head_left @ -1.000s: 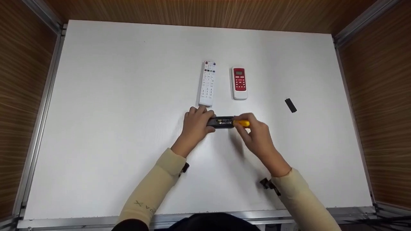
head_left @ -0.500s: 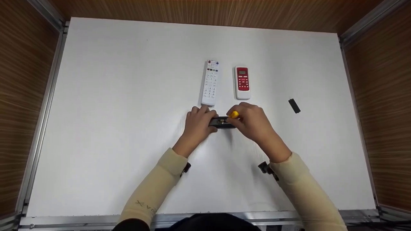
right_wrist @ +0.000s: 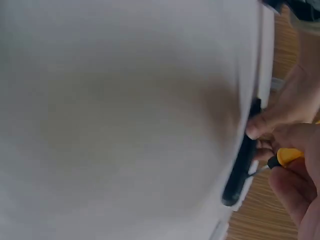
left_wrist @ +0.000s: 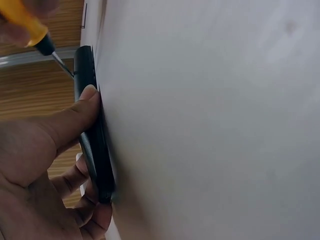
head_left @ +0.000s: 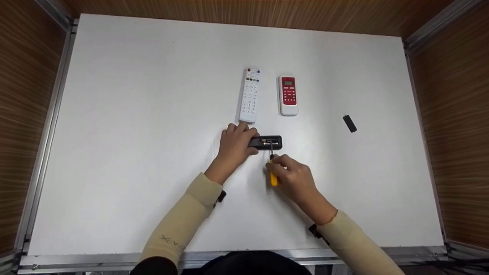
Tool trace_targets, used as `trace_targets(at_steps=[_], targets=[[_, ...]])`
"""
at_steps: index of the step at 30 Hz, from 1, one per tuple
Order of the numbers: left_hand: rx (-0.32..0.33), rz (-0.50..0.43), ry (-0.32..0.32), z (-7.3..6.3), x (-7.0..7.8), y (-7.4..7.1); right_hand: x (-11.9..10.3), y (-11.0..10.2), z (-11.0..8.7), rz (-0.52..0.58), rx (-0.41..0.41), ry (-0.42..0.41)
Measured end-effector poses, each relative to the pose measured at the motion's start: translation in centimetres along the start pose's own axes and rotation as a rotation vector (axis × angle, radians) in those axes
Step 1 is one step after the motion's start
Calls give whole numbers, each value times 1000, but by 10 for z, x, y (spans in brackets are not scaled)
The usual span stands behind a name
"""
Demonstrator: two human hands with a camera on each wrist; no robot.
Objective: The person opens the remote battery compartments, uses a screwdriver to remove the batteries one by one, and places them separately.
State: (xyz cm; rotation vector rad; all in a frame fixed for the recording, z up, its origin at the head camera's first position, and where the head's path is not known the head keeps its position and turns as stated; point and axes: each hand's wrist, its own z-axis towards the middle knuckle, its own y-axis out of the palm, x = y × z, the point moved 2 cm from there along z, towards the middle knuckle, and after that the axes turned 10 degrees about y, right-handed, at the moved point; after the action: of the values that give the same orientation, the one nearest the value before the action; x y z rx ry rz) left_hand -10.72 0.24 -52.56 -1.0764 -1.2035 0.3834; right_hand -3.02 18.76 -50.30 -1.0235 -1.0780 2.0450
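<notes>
A black remote control [head_left: 280, 142] lies face down on the white table, its battery compartment uncovered and batteries [head_left: 269, 142] showing inside. My left hand [head_left: 236, 147] grips its left end, thumb on the near edge and fingers on the far side. With my right hand [head_left: 293, 175] I pinch the yellow handle of a screwdriver [head_left: 273, 178]. Its metal shaft points away from me, and the tip reaches into the compartment at the batteries. In the left wrist view the screwdriver [left_wrist: 25, 22] slants down to the edge of the remote control [left_wrist: 86, 67].
A white remote control [head_left: 249, 95] lies just beyond my left hand, close to its fingertips. Right of it is a red and white remote control [head_left: 289, 95]. A small black battery cover [head_left: 349, 123] rests farther right. Wood-grain panels [head_left: 447, 126] border the table.
My right hand has swung from the remote's right end, over the compartment, to its near side, turning the screwdriver to point away from me. My left hand keeps its grip on the black remote control.
</notes>
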Motion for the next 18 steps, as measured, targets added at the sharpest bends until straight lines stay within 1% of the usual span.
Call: trace_targets(at_steps=[2,4,7,11,14,18], targets=[[-1,-8,2,0,0,-1,3,0,-3,36,-7,37],[-4,-14,-1,0,-1,-1,7,-5,-1,86,-11,101],[-2,-24,0,0,-2,0,16,-15,7,159,-1,205],[-1,-33,3,0,-3,-1,29,-29,21,221,-9,337],[-5,-32,4,0,-3,-1,38,-36,31,228,-60,417],[-7,-37,8,1,-3,-1,43,-44,46,220,-152,475]])
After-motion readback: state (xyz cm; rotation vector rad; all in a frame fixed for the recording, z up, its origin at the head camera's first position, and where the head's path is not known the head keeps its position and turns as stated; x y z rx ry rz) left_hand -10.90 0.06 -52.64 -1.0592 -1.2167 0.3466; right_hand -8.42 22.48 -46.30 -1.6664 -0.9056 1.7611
